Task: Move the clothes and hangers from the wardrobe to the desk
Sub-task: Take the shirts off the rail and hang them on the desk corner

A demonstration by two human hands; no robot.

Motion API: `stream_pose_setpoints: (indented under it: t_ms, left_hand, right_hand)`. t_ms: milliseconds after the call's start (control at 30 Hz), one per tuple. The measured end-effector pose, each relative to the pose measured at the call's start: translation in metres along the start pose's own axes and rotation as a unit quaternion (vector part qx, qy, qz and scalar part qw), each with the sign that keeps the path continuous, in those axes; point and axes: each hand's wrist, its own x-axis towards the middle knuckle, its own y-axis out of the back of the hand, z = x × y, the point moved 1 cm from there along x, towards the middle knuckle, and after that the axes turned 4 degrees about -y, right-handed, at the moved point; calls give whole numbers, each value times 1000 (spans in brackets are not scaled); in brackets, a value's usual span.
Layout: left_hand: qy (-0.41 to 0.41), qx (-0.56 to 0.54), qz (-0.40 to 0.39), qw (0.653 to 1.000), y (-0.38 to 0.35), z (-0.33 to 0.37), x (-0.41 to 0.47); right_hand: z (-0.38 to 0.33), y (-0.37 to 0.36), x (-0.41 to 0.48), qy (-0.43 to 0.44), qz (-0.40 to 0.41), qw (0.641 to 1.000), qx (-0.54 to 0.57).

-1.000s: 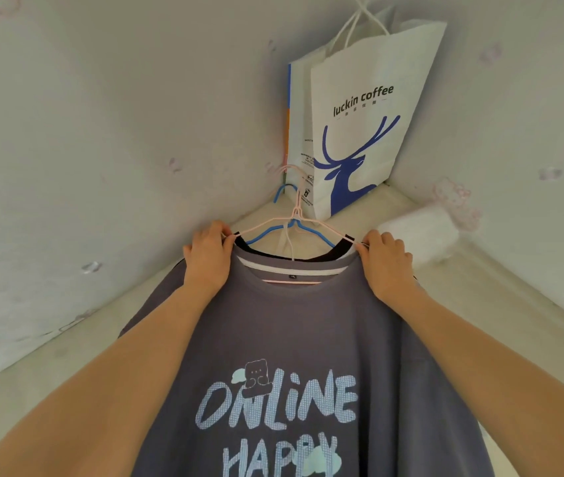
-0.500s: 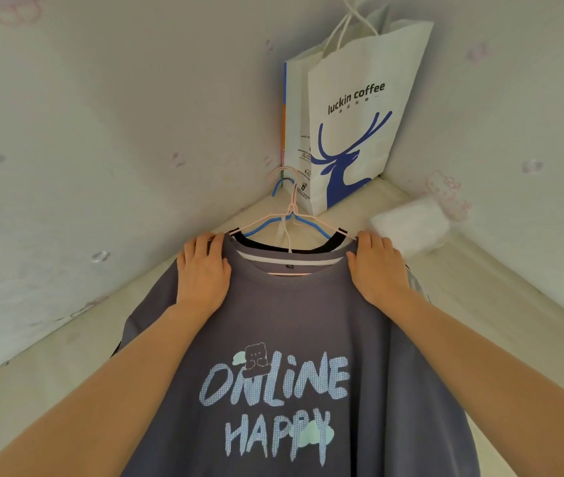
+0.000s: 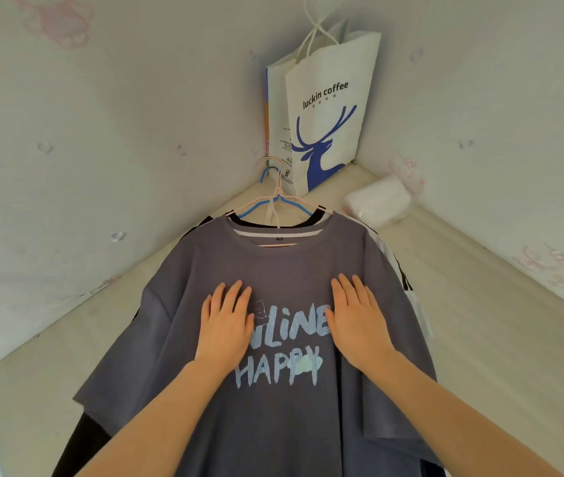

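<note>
Pale wallpaper (image 3: 101,132) with faint pink cartoon prints closes a corner around a cream tabletop (image 3: 480,339), where a slate-grey cotton T-shirt lettered "ONLINE HAPPY" (image 3: 284,270) lies face up under both grips. The left grip (image 3: 227,325) and right grip (image 3: 356,321) rest flat on its chest, palms down, fingers straight and near together, holding nothing. The printed words run between them and just below.

Beyond the fingertips the collar opens onto a thin pink wire hanger (image 3: 278,187) and a blue hanger (image 3: 255,208), their hooks pointing away toward the corner. A black garment (image 3: 81,438) shows from underneath, outward of the left grip and back along the forearm. A white garment with black markings (image 3: 414,304) edges out on the far side of the right grip. Farther off, past the hooks, stands a white paper carrier bag printed with a blue deer (image 3: 328,108). A white plastic-wrapped soft pack (image 3: 378,201) lies beyond the right grip, against the wall.

By the look of it, the stack is already laid on the tabletop and is being pressed flat. The shirts appear light, soft and limp, so cloth taken alone would likely sag and slip along the smooth wire. The surer hold seems to be the bunched hooks, or the shoulders where wire stiffens the fabric. Thin hangers lying this close could tangle.
</note>
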Motion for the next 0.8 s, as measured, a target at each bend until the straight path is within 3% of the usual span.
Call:
stream_pose_setpoints:
  t_ms: [133, 433, 800]
  left_hand:
    - [-30, 8, -18, 999, -4, 9, -48]
    - [-89, 32, -31, 995, -8, 15, -173]
    - [-179, 12, 4, 984, 13, 35, -294]
  right_hand:
    - [-11, -16, -55, -16, -11, 1000, -13]
    - [-52, -43, -188, -51, 50, 997, -42]
    - [-100, -58, -339, -130, 113, 985, -29]
